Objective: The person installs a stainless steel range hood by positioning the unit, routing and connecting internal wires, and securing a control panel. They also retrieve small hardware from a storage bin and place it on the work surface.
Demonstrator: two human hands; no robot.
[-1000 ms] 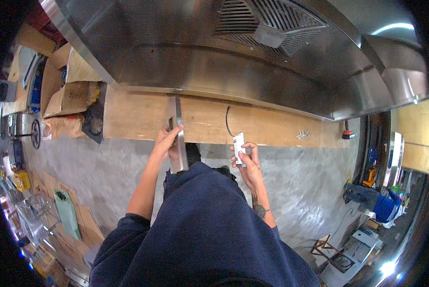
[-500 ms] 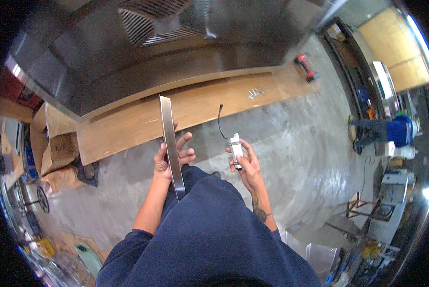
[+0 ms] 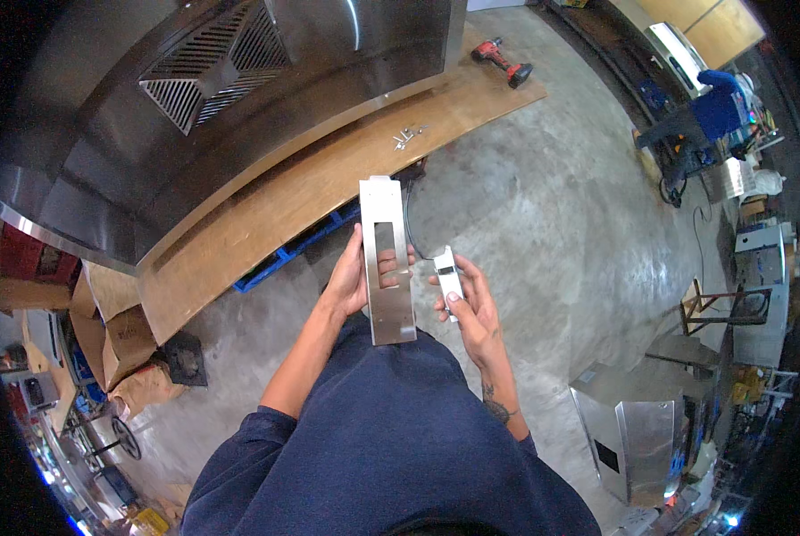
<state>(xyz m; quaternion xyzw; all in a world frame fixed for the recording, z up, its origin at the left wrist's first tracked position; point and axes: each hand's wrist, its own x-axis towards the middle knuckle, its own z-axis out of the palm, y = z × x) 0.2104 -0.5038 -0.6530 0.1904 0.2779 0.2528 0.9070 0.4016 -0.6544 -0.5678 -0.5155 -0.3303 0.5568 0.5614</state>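
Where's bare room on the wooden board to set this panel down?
For the panel, the wooden board is bare from the small metal parts leftward to its end by the cardboard box. Between those parts and the red drill is a shorter patch; that end is crowded.

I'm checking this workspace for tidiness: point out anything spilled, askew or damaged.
The small silvery metal fasteners, apparently screws, look untidy: they lie loose and scattered on the long brown wooden board, with no container around them. The silvery rectangular metal plate in the left hand shows no obvious damage.
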